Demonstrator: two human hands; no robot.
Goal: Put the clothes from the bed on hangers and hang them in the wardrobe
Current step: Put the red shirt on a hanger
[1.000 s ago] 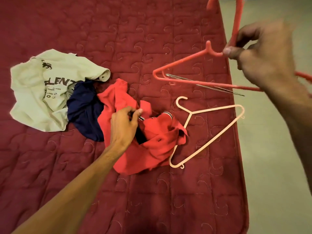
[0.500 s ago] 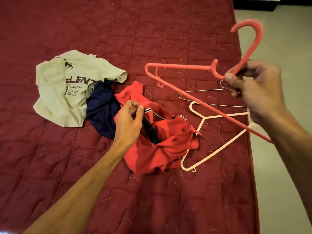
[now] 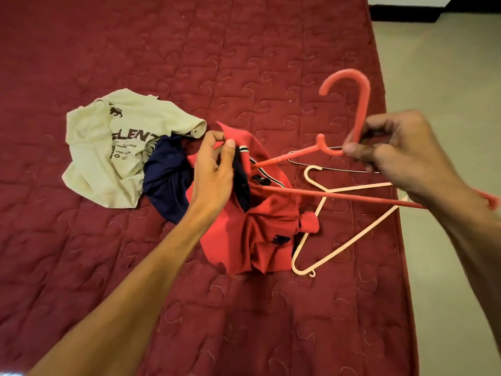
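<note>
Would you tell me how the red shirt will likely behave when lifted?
Probably floppy: the red shirt lies crumpled in soft folds, so it should sag below the left hand pinching its collar. Likely light, since a pinch seems to hold it. It may snag on the red hanger poking into its neck.

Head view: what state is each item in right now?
Red shirt: crumpled on bed, collar pinched by left hand.
Red hanger: gripped by right hand, tip at the collar.
White hanger: flat on bed.
Wire hanger: flat on bed.
Beige shirt: crumpled.
Navy garment: crumpled.
</note>
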